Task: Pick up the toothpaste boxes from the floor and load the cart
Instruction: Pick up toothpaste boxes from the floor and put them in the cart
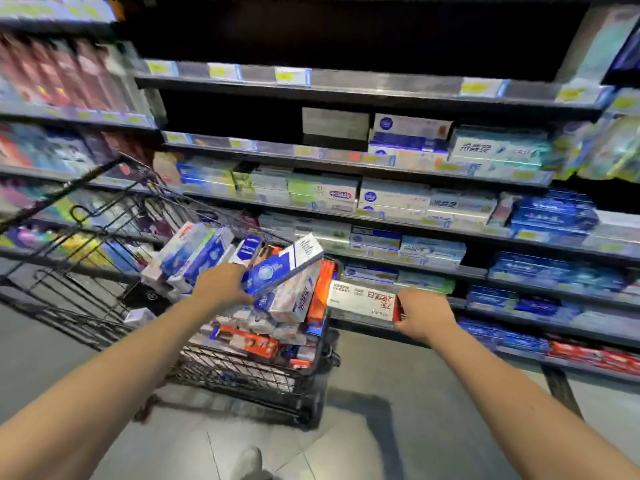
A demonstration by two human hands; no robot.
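Observation:
A black wire cart (242, 379) stands on the floor ahead of me, heaped with toothpaste boxes (256, 337) in white, blue and red. My left hand (221, 285) grips a blue and white toothpaste box (284, 265), tilted over the cart's pile. To the right of the cart, my right hand (424, 315) holds a white and red toothpaste box (362, 299) by its end, level with the cart's rim. No boxes show on the floor in this view.
Store shelves (381, 216) stocked with toothpaste boxes run across the back and right. More shelving with products (52, 81) fills the left. My shoe (247, 462) shows on the grey tiled floor below. A shelf support leg (561, 386) stands at the right.

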